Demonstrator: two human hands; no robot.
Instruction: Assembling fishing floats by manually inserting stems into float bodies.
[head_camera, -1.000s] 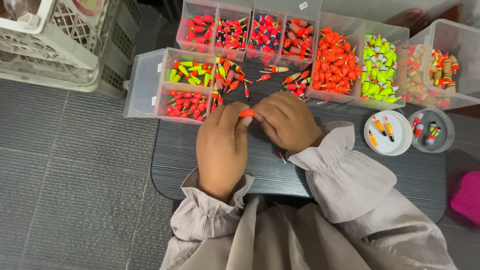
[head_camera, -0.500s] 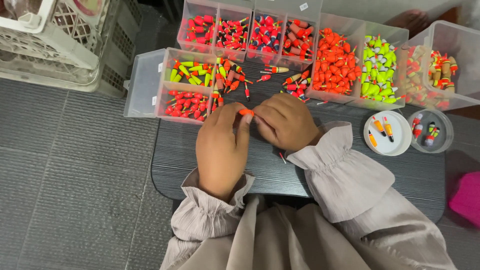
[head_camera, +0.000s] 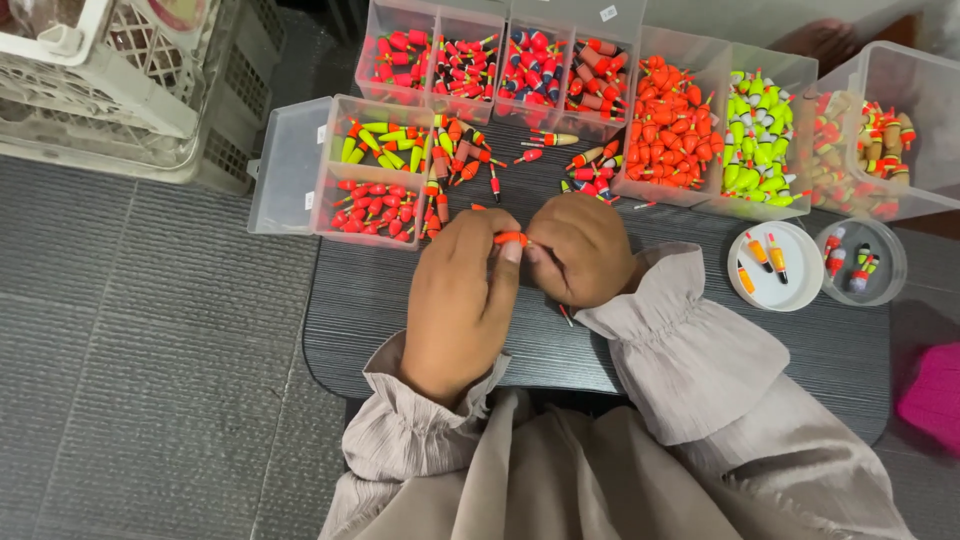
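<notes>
Both hands grip one small orange float (head_camera: 511, 238) between their fingertips: the left hand (head_camera: 462, 290) pinches it from the left and the right hand (head_camera: 580, 250) closes on it from the right, so the piece sits in the narrow gap where the two hands meet, just above the dark table (head_camera: 400, 300).

Nearest the body, the table's front edge curves off on the left, with grey ribbed floor beyond it; a bare strip of tabletop lies in front of the hands and to the left wrist's side. The left forearm comes up steeply from the lap, knuckles toward the camera, fingers curled. The right wrist enters from the lower right in a gathered beige cuff (head_camera: 660, 330), with the hand bent inward and the fingers folded over.

To the right, well apart from the hands, a round white lid (head_camera: 790, 290) holds a few orange floats, and a round clear cup (head_camera: 885, 270) stands just beside it. Just beyond the left hand is a clear divided box (head_camera: 290, 170), with red floats in its near cell and yellow-green ones in its far cell. Loose floats (head_camera: 560, 150) lie scattered behind the hands. Farthest back is a row of clear bins (head_camera: 700, 50), sorted into red, orange, yellow-green and tan, with a small white sticker on one lid. A white lattice crate (head_camera: 100, 90) sits off the table at the far left.
</notes>
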